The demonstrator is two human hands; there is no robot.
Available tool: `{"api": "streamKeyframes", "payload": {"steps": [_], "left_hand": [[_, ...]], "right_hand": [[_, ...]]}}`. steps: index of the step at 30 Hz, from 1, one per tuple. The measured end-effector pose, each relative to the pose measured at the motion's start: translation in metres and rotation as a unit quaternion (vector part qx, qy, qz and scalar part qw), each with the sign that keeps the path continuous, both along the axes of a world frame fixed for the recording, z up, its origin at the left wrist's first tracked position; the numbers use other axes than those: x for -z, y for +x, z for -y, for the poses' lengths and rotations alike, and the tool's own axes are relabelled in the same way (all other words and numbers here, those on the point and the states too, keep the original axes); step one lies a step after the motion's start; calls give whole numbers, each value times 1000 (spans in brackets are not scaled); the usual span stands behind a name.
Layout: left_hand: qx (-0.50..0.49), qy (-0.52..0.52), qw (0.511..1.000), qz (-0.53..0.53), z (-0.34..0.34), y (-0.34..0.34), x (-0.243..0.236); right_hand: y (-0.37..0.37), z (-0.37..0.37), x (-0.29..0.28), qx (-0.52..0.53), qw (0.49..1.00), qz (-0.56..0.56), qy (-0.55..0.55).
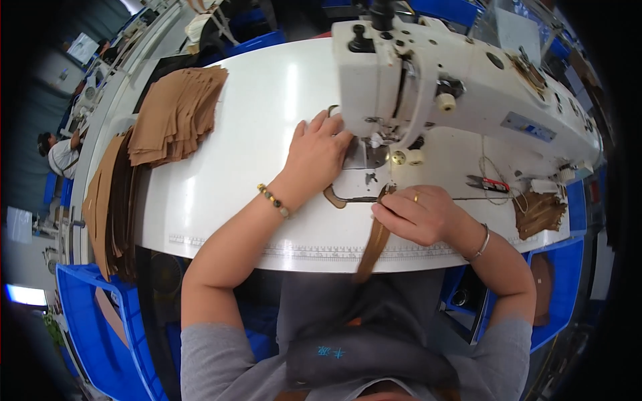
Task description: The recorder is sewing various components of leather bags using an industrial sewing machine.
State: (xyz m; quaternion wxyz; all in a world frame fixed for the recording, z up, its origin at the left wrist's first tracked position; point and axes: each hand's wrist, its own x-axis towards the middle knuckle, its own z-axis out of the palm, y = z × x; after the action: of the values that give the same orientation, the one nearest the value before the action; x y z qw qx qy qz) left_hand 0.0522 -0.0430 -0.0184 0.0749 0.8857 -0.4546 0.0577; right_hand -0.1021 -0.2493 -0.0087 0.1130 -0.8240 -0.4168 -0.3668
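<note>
A white industrial sewing machine (461, 80) stands on the white table. My left hand (314, 150) rests beside the needle and metal plate (366, 152), fingers apart and bent, pressing near a brown piece (334, 199) that is mostly hidden beneath it. My right hand (418, 214), lower and to the right, pinches a brown zipper strip (371, 250), which hangs toward the table's front edge.
Stacks of tan pieces (170, 113) and darker brown pieces (107, 200) lie at the left. Red-handled snips (495, 184), thread and brown scraps (538, 214) are at the right. Blue bins (90, 321) flank the table. A seated person (63, 154) is at far left.
</note>
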Motion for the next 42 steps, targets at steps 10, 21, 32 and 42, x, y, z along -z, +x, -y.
{"api": "streamKeyframes", "payload": {"steps": [10, 21, 32, 42], "left_hand": [[-257, -73, 946, 185, -152, 114, -67], [-440, 62, 884, 144, -240, 150, -85], [-221, -529, 610, -547, -172, 61, -85], [-128, -195, 749, -621, -107, -89, -35]], "right_hand": [[9, -9, 0, 0, 997, -27, -68], [9, -8, 6, 5, 996, -62, -58], [10, -10, -1, 7, 997, -76, -33], [0, 2, 0, -32, 991, -133, 7]]}}
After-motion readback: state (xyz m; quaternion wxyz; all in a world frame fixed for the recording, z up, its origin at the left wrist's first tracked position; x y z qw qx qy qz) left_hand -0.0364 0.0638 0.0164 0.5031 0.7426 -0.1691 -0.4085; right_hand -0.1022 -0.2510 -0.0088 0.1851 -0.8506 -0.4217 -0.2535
